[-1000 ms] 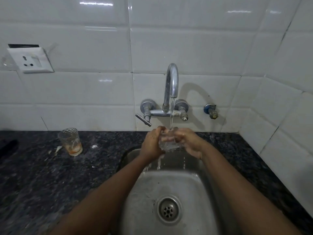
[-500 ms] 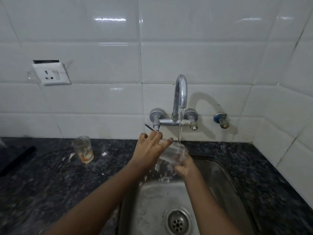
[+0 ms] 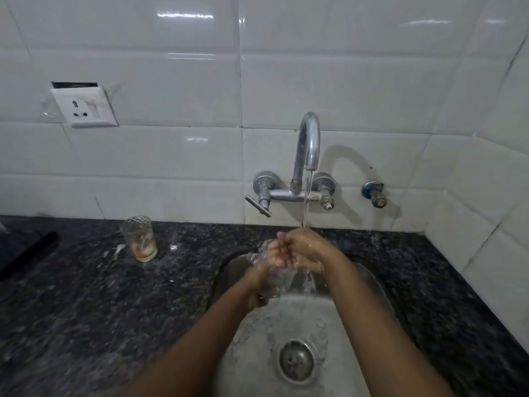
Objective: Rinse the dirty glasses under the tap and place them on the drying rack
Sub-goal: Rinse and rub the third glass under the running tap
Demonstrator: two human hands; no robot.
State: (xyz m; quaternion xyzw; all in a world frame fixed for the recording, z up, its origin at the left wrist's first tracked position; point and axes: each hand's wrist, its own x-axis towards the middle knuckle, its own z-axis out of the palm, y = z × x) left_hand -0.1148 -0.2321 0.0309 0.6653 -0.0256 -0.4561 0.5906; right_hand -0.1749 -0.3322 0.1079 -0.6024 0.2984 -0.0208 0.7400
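Both hands over the sink (image 3: 369, 285): left hand (image 3: 259, 285) wrapped round a clear glass (image 3: 270, 270), right hand (image 3: 305, 249) w/ fingers curled at its rim, tap (image 3: 309, 144) water running onto them. Sink walls close in on both sides. Dirty glass (image 3: 139, 239) stands well left on the dark granite counter (image 3: 100, 296), by the white tile wall (image 3: 171, 167).

Glossy white ceramic tiles (image 3: 177, 90) catch the light; below them a dark speckled stone worktop (image 3: 86, 296), polished. Chrome tap (image 3: 307, 141) shining, a brushed steel sink (image 3: 257, 339) wet and dull, and at nine o'clock a clear patterned glass (image 3: 138, 237), smeared.
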